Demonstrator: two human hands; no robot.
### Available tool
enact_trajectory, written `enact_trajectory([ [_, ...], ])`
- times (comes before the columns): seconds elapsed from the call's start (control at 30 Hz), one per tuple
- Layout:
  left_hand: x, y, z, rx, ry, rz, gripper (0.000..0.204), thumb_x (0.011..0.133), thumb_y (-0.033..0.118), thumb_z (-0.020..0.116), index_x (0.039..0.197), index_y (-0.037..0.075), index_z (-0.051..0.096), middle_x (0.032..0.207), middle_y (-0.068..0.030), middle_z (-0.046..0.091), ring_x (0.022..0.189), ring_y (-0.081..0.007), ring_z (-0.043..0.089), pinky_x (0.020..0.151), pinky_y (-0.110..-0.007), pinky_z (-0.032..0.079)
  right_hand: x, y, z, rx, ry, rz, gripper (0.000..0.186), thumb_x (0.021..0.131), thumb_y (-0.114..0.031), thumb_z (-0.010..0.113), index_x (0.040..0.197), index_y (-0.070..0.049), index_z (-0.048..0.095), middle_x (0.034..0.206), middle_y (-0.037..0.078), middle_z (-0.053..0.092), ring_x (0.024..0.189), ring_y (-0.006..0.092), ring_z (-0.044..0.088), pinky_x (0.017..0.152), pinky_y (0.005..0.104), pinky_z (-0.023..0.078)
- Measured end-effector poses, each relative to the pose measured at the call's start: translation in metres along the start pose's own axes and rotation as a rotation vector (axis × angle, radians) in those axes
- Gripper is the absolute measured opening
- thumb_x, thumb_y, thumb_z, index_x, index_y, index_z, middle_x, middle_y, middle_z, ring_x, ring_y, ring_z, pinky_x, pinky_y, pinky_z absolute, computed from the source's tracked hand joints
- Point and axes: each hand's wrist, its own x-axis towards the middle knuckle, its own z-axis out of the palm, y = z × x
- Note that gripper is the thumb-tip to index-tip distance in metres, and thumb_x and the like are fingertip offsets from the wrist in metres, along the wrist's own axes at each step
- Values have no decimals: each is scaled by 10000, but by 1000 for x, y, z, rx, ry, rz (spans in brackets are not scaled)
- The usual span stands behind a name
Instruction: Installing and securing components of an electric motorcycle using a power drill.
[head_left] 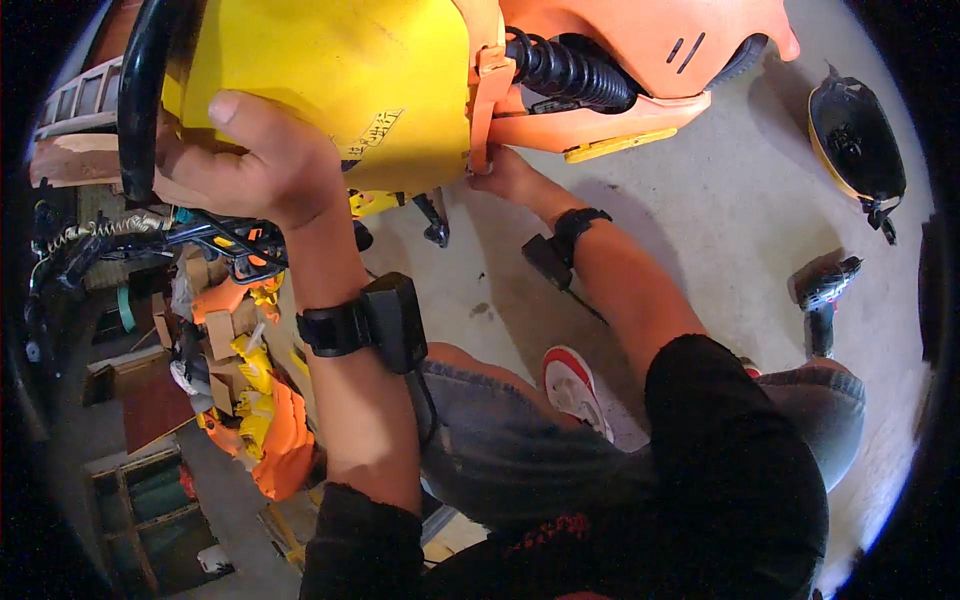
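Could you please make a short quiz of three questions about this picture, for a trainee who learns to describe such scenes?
1. True or false: the left hand rests on the yellow body panel, beside the black tube.
2. What does the right hand touch?
A. the cordless drill
B. the lower edge of the orange strip at the panel seam
C. the black and yellow cover
3. Fill the gap: each forearm carries a black ____ with a small box, like the left wrist strap.

Key: 1 true; 2 B; 3 strap.
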Motion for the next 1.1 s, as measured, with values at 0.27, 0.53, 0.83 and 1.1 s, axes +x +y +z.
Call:
enact_trajectory([
  [0.27, -4, 8, -3, 126, 38, -111, 423, 831, 221, 445, 1090, -112, 474, 1075, -266, 476, 993, -345, 501, 869, -405, 428, -8, -17, 24, 61, -2, 42, 801, 655, -154, 703, 1327, -24, 286, 1324, 159, 383, 1236, 297, 370, 1035, 360, 308],
  [0.53, 2, 13, -2, 274, -10, 5, 414, 827, 192, 452, 1102, -117, 458, 1061, -256, 491, 1005, -335, 499, 871, -411, 427, -8, -5, 22, -442, -7, 41, 824, 690, -199, 674, 1358, -40, 218, 1396, 195, 248, 1302, 329, 256, 1072, 360, 244],
  [0.83, 5, 17, 1, -12, 22, -54, 489, 864, 328, 431, 1110, -93, 464, 1020, -278, 470, 906, -413, 430, 827, -446, 363, -38, -50, -20, -886, 78, 12, 328, 803, -223, 605, 1045, -6, 562, 1014, 160, 619, 865, 302, 618, 745, 374, 487],
  [1.1, 10, 13, 1, 281, 77, 127, 439, 810, 328, 449, 943, -80, 539, 920, -303, 507, 838, -461, 434, 700, -544, 324, -46, -132, -2, -618, 522, -494, 432, 767, -180, 708, 1047, 21, 447, 938, 172, 627, 823, 262, 639, 716, 344, 505],
])
